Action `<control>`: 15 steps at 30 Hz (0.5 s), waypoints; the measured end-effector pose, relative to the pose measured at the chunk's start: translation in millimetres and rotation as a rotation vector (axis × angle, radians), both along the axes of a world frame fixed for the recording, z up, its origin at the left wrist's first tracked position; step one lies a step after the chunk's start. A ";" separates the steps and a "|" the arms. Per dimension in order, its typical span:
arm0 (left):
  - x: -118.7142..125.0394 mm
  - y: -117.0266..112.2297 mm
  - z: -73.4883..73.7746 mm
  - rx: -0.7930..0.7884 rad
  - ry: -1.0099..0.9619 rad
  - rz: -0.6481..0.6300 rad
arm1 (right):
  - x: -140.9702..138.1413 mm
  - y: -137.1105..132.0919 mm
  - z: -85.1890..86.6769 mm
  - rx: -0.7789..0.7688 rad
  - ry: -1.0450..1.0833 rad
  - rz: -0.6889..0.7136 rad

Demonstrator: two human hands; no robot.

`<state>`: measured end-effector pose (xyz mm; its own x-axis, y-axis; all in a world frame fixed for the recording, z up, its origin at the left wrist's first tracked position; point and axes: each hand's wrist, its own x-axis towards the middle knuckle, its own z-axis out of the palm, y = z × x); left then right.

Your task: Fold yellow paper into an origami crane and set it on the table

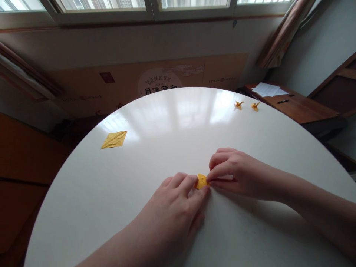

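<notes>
A small folded piece of yellow origami paper (202, 180) lies on the white round table (155, 148), between my two hands. The fingers of my left hand (178, 204) close around its left and near edges, with the index finger and thumb on the paper. From the right, my right hand (233, 168) pinches its right corner between thumb and index finger, the other fingers curled. My fingertips hide parts of the paper's edges.
A creased yellow paper sheet (114, 139) lies toward the table's left edge. Two folded yellow paper cranes (238, 105) (255, 106) stand near the far right rim. Beyond is a wooden desk (308, 105) with white papers (268, 89) and a dark pen (283, 101).
</notes>
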<state>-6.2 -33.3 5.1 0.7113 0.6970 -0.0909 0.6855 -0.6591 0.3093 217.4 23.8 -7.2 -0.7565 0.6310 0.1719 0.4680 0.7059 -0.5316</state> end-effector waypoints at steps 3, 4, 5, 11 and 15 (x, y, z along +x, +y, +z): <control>0.1 -1.1 0.1 0.004 0.016 -0.012 | -5.3 2.0 -2.9 0.016 -0.025 -0.009; 0.0 -1.0 0.4 0.000 0.025 -0.016 | -6.5 2.5 -3.8 0.025 -0.031 -0.013; -0.1 -0.7 0.6 -0.007 0.032 -0.022 | -7.4 2.7 -4.4 0.036 -0.039 -0.017; -1.3 1.5 -2.6 -0.009 0.025 -0.015 | -8.0 -3.9 -2.8 0.098 -0.108 -0.033; -1.1 0.0 -4.3 0.017 0.008 0.005 | -8.8 -10.7 0.0 0.129 -0.163 -0.047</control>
<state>-7.2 -33.3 0.8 0.7071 0.7020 -0.0850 0.6912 -0.6608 0.2924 208.5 13.1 -7.1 -0.7512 0.6468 0.1317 0.5742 0.7387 -0.3530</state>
